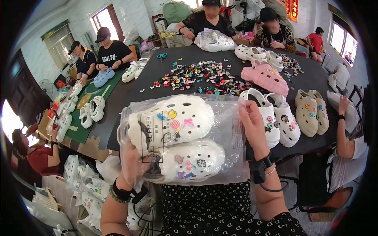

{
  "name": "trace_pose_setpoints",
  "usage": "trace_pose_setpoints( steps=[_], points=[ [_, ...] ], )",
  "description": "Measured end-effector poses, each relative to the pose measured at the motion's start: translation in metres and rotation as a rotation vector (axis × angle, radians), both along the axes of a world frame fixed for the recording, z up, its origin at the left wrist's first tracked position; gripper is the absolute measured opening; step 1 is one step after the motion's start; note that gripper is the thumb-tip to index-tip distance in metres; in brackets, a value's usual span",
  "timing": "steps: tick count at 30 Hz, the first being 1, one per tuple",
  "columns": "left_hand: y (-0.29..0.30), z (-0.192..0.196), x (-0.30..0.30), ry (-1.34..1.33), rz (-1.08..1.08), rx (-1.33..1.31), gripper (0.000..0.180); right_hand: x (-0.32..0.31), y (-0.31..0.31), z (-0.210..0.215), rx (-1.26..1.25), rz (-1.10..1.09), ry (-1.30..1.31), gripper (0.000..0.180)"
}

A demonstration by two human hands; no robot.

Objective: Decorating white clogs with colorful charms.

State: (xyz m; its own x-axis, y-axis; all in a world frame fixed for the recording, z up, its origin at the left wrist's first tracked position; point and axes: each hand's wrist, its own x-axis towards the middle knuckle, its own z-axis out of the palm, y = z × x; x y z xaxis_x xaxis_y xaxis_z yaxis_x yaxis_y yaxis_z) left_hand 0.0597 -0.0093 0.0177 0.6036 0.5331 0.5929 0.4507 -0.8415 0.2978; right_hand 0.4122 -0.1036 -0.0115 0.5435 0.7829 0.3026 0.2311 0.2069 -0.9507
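Observation:
A clear plastic bag (232, 157) with a pair of white clogs (191, 155) in it is held up before me, above the table's near edge. Colourful charms dot the clogs' tops; their toes point right. My left hand (136, 163) grips the bag's left end at the heels, blurred by the plastic, its fingers partly hidden. With fingers pinched together, my right hand (252, 120) holds the bag's upper right edge. Just beyond that hand, a pair of white charm-covered clogs (286, 122) stands on the table.
The dark table (157, 63) bears a heap of loose charms (201, 74), a pink clog (265, 76), beige clogs (307, 112) and teal scissors (162, 57). Other people work around it, one handling a blue clog (104, 77). Bagged clogs (92, 187) are piled at my lower left.

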Motion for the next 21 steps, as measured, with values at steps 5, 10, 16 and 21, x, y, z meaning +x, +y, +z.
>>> trace_pose_setpoints(
  steps=[5, 10, 16, 21],
  points=[
    [-0.007, 0.003, -0.009, -0.014, 0.201, -0.061, 0.032, -0.027, -0.024, 0.016, -0.028, 0.462, -0.121, 0.113],
    [-0.001, 0.008, -0.014, 0.048, 0.133, 0.110, 0.033, -0.028, -0.035, 0.008, -0.385, 0.433, -0.129, 0.091],
    [0.006, 0.011, -0.037, 0.095, 0.032, 0.148, 0.031, 0.001, -0.045, 0.011, -0.110, 0.158, -0.221, 0.024],
    [0.001, 0.007, -0.028, -0.062, 0.005, -0.032, 0.033, -0.005, -0.036, 0.015, -0.061, 0.033, -0.403, 0.016]
  ],
)
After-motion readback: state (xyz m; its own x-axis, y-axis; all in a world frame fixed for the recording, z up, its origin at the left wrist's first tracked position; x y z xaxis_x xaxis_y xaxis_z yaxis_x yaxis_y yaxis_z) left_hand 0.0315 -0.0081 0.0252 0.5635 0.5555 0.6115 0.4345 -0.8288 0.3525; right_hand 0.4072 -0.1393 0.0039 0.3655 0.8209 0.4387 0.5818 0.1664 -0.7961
